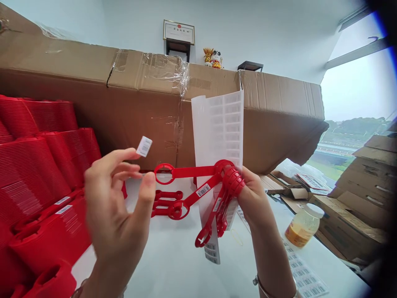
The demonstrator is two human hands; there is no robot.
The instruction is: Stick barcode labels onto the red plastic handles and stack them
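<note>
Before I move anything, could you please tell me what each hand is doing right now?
Left hand: open, a white label at one fingertip.
Right hand: closed, holding red plastic pieces and a label sheet.

Stacked curved red plastic pieces [34, 169] are placed left on the flat white table [173, 265], a round clear plastic jar [302, 225] right; behind, the table is bordered by a long brown cardboard box [139, 111].

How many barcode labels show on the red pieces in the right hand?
2: one label on the second piece down, another label on the steeper piece beneath; more may be hidden.
</note>
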